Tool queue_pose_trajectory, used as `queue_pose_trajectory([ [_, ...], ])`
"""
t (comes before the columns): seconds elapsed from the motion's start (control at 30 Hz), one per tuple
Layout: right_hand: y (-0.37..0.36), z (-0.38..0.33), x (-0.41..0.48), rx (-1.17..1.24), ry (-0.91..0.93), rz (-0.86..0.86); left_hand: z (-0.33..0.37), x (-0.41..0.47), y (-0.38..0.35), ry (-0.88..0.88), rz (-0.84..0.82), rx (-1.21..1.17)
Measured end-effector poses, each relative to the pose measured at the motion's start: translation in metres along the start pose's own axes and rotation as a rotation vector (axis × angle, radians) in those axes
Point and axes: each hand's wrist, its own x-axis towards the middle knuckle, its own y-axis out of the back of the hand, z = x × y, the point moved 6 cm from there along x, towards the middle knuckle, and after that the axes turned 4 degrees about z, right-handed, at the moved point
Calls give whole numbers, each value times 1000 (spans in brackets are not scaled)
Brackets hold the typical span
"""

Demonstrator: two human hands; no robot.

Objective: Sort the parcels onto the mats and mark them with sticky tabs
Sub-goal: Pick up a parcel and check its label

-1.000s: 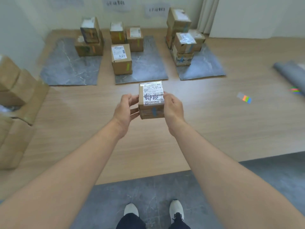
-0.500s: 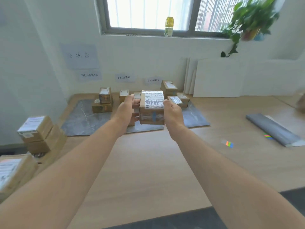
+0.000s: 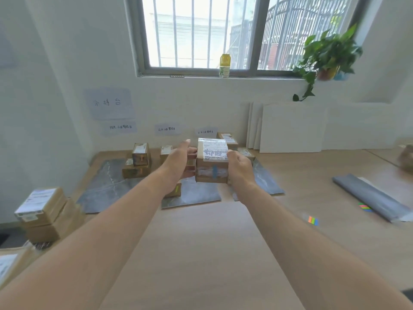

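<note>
Curled fingers (image 3: 191, 156) of left hand (image 3: 178, 163) pressed to one side, right hand (image 3: 240, 170) clasped on the other, thumb on top. Between them, one cardboard parcel (image 3: 212, 166), lifted above the wooden table (image 3: 212, 242), before the mats. Brown carton, white shipping label with dark marker scrawl, clear tape band, blue tab on the near face. Beyond, three grey marbled mats (image 3: 105, 186) side by side. To the right, two pads of coloured sticky tabs (image 3: 313, 220) and one rolled grey mat (image 3: 371, 198).

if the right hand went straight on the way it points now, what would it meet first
Most likely the stacked parcels on the right mat, just beyond the parcel that the right hand grips. Depth is unclear here, so the hand might pass above them and reach the wall instead.
</note>
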Motion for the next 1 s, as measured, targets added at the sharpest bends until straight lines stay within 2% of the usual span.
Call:
queue_pose_trajectory([
  [0.17,13,23,42,13,-22,4,-14,42,-32,20,10,-20],
  [0.37,46,68,128,-5,-36,-42,-45,113,-103,65,85,-93],
  [0.63,83,130,258,24,-68,-236,-71,206,-201,116,324,-209],
  [1.0,94,187,375,1,-212,-294,-97,311,-258,176,359,-245],
])
